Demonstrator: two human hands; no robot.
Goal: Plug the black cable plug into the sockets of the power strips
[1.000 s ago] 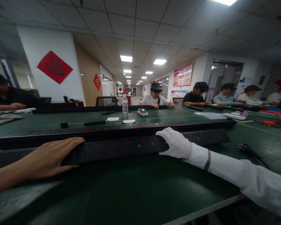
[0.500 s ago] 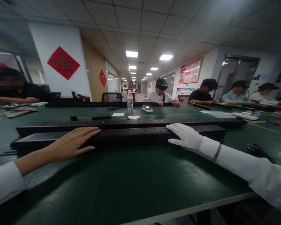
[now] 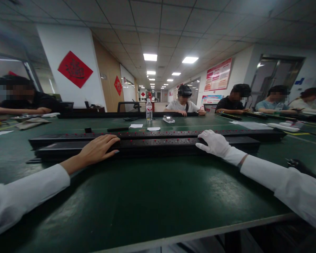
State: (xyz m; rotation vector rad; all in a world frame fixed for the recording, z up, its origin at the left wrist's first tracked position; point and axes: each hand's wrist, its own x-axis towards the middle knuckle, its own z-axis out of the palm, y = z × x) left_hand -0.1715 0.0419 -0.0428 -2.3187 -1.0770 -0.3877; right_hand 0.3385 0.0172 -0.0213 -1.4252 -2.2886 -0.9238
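Observation:
Two long black power strips with red parts along their tops lie across the table, one behind the other. My bare left hand (image 3: 99,149) grips the near power strip (image 3: 158,147) left of its middle, fingers bent over the top and thumb along the front side. My right hand (image 3: 212,142), in a white glove, holds the same strip toward its right end, fingers curled over the top and thumb in front. The fingertips are partly hidden behind the strip. Close behind it lies the far power strip (image 3: 252,134), close to parallel.
On the green table (image 3: 158,196) stand a water bottle (image 3: 149,110) and a small white device (image 3: 169,119). Paper slips (image 3: 136,125) lie beyond the strips. A black cable (image 3: 302,168) is at the right. Several people wearing headsets sit around the table.
The near strip has moved away from me, closer to the far strip, with both hands on it. My fingers, straighter before, are now more bent over it. The view has shifted slightly.

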